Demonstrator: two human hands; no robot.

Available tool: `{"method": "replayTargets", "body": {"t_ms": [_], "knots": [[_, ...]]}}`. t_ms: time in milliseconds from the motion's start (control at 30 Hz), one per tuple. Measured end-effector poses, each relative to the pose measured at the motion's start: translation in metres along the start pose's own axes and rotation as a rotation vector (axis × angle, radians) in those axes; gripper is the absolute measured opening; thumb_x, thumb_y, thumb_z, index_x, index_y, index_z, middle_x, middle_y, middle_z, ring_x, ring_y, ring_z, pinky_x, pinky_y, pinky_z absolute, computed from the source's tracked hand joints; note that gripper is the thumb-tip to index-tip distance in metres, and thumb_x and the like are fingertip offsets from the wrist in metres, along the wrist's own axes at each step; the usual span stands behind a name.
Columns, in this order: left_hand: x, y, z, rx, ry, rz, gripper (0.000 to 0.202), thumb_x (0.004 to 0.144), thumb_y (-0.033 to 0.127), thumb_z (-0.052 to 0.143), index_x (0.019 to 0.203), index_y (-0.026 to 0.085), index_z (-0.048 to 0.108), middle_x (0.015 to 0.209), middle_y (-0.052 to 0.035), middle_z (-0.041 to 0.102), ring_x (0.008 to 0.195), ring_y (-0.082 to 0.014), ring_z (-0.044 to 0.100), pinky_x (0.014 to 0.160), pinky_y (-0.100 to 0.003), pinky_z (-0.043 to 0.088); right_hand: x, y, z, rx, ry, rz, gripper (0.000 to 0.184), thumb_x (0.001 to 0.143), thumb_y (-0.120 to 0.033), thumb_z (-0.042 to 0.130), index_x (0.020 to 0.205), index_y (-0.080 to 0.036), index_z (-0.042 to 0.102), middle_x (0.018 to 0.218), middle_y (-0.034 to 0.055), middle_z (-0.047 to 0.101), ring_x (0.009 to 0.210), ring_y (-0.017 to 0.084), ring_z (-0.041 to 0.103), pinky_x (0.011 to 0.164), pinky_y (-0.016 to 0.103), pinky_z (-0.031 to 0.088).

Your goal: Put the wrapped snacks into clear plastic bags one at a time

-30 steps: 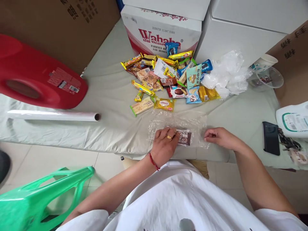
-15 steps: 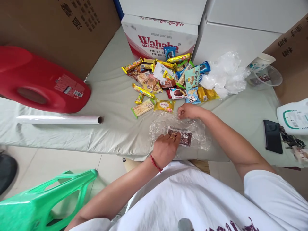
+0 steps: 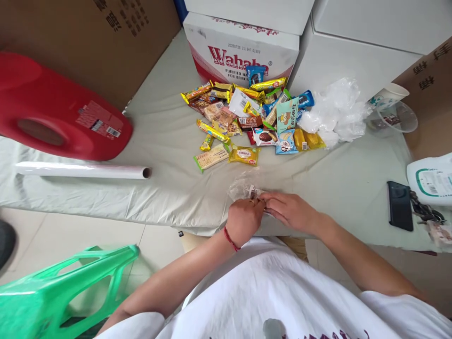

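Observation:
In front of my body, a brown-wrapped snack packet (image 3: pixel 253 191) lies on a crumpled sheet of clear plastic film (image 3: pixel 240 184), mostly hidden under my hands. My left hand (image 3: pixel 243 217), a red cord at its wrist, has its fingers bent down onto the packet. From the other side my right hand (image 3: pixel 291 212) grips the film folded over the packet, its fingertips meeting those of the left. Just beyond the film lie a yellow snack packet (image 3: pixel 243 155) and a pale cracker packet (image 3: pixel 212 157).
Several mixed wrapped snacks (image 3: pixel 254 122) are heaped against a Wahaha carton (image 3: pixel 243 49). Clear crumpled plastic (image 3: pixel 334 113) sits right of them. At left are a red jug (image 3: pixel 67 110) and a white roll (image 3: pixel 81 170); at right, a phone (image 3: pixel 400 205) and a white bottle (image 3: pixel 432 179).
My right hand has come down and toward me, bringing the film's right side over the brown packet. My left hand stays on the packet, and the view has shifted slightly.

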State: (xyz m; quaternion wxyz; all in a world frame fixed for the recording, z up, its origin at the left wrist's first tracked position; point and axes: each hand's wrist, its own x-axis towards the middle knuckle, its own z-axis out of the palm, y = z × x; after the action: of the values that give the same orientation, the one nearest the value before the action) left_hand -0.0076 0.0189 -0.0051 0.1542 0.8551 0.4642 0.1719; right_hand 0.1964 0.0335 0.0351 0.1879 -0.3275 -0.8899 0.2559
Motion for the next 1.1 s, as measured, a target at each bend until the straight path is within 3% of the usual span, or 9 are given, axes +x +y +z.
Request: {"method": "replayTargets", "body": {"t_ms": [267, 467, 567, 633, 700, 767, 867, 967, 1100], "knots": [[0.001, -0.025, -0.003, -0.905, -0.059, -0.31, 0.022, 0.086, 0.028, 0.059, 0.082, 0.019, 0.079, 0.066, -0.0001, 0.069, 0.056, -0.0111, 0.052, 0.056, -0.023, 0.041, -0.015, 0.001, 0.041, 0.14, 0.191, 0.054, 0.022, 0.101, -0.013, 0.048, 0.112, -0.025, 0.062, 0.149, 0.0098, 0.06, 0.127, 0.02, 0.066, 0.099, 0.04, 0.059], [0.001, -0.035, -0.004, -0.708, 0.184, -0.421, 0.021, 0.083, 0.033, 0.066, 0.096, 0.019, 0.074, 0.064, 0.0029, 0.054, 0.06, -0.0124, 0.049, 0.062, -0.027, 0.045, -0.015, 0.004, 0.044, 0.061, 0.229, 0.008, 0.024, 0.099, -0.008, 0.046, 0.097, -0.024, 0.064, 0.141, 0.009, 0.067, 0.115, 0.02, 0.072, 0.088, 0.038, 0.059], [0.01, -0.047, -0.008, -0.47, 0.285, -0.442, 0.053, 0.076, 0.028, 0.072, 0.126, 0.015, 0.062, 0.106, -0.0095, 0.067, 0.099, -0.0238, 0.061, 0.092, -0.039, 0.051, -0.015, 0.003, 0.046, 0.05, 0.204, 0.014, 0.027, 0.094, -0.004, 0.046, 0.093, -0.024, 0.064, 0.139, 0.0064, 0.068, 0.108, 0.019, 0.074, 0.084, 0.037, 0.058], [0.021, -0.058, -0.013, -0.395, 0.228, -0.359, 0.081, 0.07, 0.026, 0.077, 0.145, 0.012, 0.048, 0.14, -0.0193, 0.056, 0.133, -0.0346, 0.049, 0.114, -0.051, 0.04, -0.015, 0.002, 0.046, 0.037, 0.169, 0.026, 0.027, 0.091, -0.002, 0.047, 0.092, -0.023, 0.064, 0.14, 0.0055, 0.067, 0.106, 0.019, 0.074, 0.083, 0.036, 0.058], [0.033, -0.069, -0.02, -0.447, 0.093, -0.244, 0.09, 0.071, 0.026, 0.078, 0.152, 0.014, 0.041, 0.148, -0.019, 0.053, 0.144, -0.0364, 0.039, 0.122, -0.056, 0.029, -0.013, 0.0, 0.045, 0.031, 0.131, 0.043, 0.027, 0.089, -0.002, 0.048, 0.09, -0.023, 0.064, 0.141, 0.0046, 0.067, 0.104, 0.018, 0.074, 0.083, 0.036, 0.057], [0.042, -0.08, -0.029, -0.558, -0.022, -0.125, 0.07, 0.076, 0.027, 0.074, 0.142, 0.018, 0.056, 0.128, -0.0129, 0.067, 0.139, -0.032, 0.046, 0.122, -0.054, 0.031, -0.01, -0.002, 0.043, 0.037, 0.1, 0.067, 0.026, 0.087, -0.001, 0.049, 0.088, -0.023, 0.064, 0.142, 0.0034, 0.067, 0.103, 0.019, 0.074, 0.084, 0.036, 0.057], [0.043, -0.096, -0.044, -0.71, -0.051, 0.014, 0.014, 0.085, 0.031, 0.065, 0.084, 0.024, 0.077, 0.084, -0.008, 0.068, 0.119, -0.0273, 0.058, 0.112, -0.046, 0.043, -0.008, -0.004, 0.041, 0.067, 0.095, 0.097, 0.028, 0.085, 0.001, 0.051, 0.086, -0.024, 0.063, 0.143, 0.0018, 0.066, 0.103, 0.02, 0.074, 0.085, 0.038, 0.058], [0.024, -0.116, -0.057, -0.691, -0.139, 0.078, 0.035, 0.085, 0.029, 0.06, 0.051, 0.025, 0.064, 0.066, -0.0069, 0.061, 0.102, -0.026, 0.061, 0.101, -0.045, 0.048, -0.009, -0.004, 0.041, 0.127, 0.161, 0.1, 0.031, 0.084, 0.003, 0.05, 0.087, -0.024, 0.064, 0.144, 0.0017, 0.065, 0.113, 0.02, 0.072, 0.091, 0.039, 0.058], [-0.008, -0.136, -0.061, -0.549, -0.157, -0.04, 0.03, 0.083, 0.027, 0.056, 0.053, 0.025, 0.06, 0.067, -0.0058, 0.062, 0.088, -0.0254, 0.061, 0.092, -0.047, 0.049, -0.013, -0.004, 0.043, 0.164, 0.199, 0.107, 0.03, 0.086, 0.002, 0.05, 0.087, -0.024, 0.065, 0.143, 0.003, 0.066, 0.119, 0.02, 0.071, 0.094, 0.039, 0.058]]}}
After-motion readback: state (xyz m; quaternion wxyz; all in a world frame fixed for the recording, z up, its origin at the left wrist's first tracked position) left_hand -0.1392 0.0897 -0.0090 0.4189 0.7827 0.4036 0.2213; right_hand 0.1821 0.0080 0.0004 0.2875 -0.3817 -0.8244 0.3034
